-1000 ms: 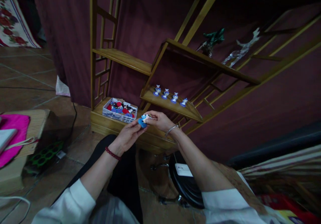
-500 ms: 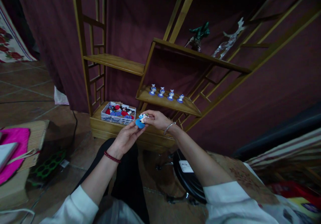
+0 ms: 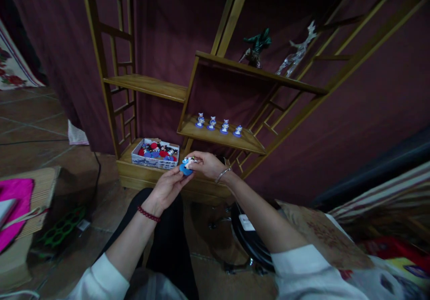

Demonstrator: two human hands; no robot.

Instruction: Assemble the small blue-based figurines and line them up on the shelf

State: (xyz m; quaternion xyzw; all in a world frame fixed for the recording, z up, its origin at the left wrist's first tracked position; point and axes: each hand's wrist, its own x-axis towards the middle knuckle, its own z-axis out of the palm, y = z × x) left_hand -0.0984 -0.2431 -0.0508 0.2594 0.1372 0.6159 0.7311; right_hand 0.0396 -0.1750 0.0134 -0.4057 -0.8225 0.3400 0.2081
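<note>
Between my two hands is a small figurine (image 3: 186,169) with a round blue base, its upper part white and blue with a dark bit. My left hand (image 3: 169,185) pinches the base from the left and below. From the right, the fingers of my right hand (image 3: 206,165) close on the figurine's upper part and hide some of it. Behind my hands, a patterned box (image 3: 155,160) full of small figurines with red, blue and purple bases rests on the low shelf. Several small white and purple figurines (image 3: 225,126) stand upright in a row on the middle shelf.
The wooden display shelf (image 3: 148,87) fills the space ahead. Its upper board bears a green statuette (image 3: 258,47) and a clear deer figure (image 3: 297,51). A black round stool (image 3: 250,242) is low on the right. To the left are a bamboo-topped table (image 3: 47,188) and a green tray (image 3: 63,226).
The view has shifted slightly, so the shelf appears a little further left. Both hands still hold the blue-based figurine, which has hardly moved between them.
</note>
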